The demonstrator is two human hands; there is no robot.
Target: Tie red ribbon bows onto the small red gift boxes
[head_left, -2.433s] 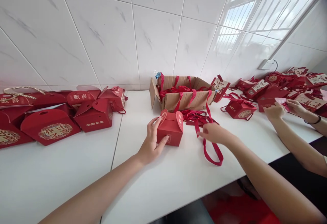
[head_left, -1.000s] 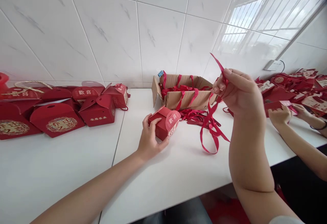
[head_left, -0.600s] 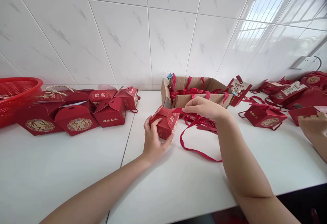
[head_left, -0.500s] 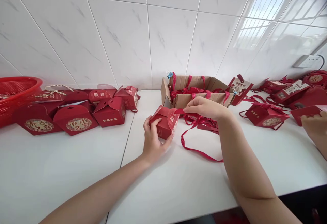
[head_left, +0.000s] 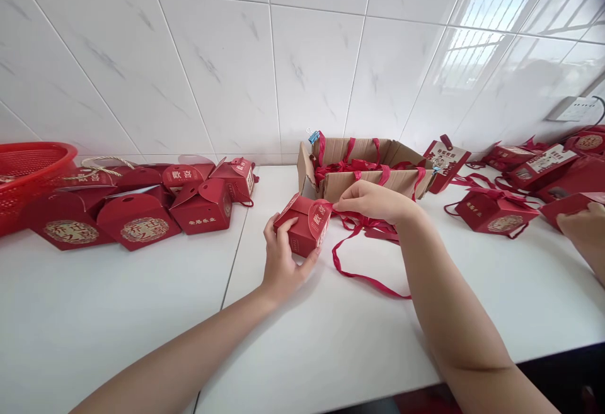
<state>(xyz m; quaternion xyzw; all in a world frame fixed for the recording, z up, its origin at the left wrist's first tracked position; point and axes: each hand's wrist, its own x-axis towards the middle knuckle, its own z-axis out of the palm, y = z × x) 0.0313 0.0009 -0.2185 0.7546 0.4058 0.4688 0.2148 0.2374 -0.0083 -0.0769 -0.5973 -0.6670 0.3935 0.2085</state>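
My left hand point(head_left: 286, 259) is wrapped round the front and side of a small red gift box point(head_left: 302, 225) with printed characters on its curved top flap. The box is slightly tilted on the white table. Just to the right, my right hand point(head_left: 366, 201) pinches a red ribbon point(head_left: 334, 208) close to the box's top flap. A long loop of the ribbon trails over the table below my right hand. More ribbons point(head_left: 362, 222) lie bunched beneath my right wrist, partly hidden by it.
Behind stands an open cardboard box point(head_left: 373, 182) filled with red ribbons. Several red gift boxes point(head_left: 201, 207) sit on the left by a red plastic basket point(head_left: 35, 165). More boxes point(head_left: 496, 212) are on the right, where another person's hand point(head_left: 586, 228) holds one.
My right hand has moved slightly left, closer to the box, with the ribbon in its fingers. My left hand and the box have hardly moved.
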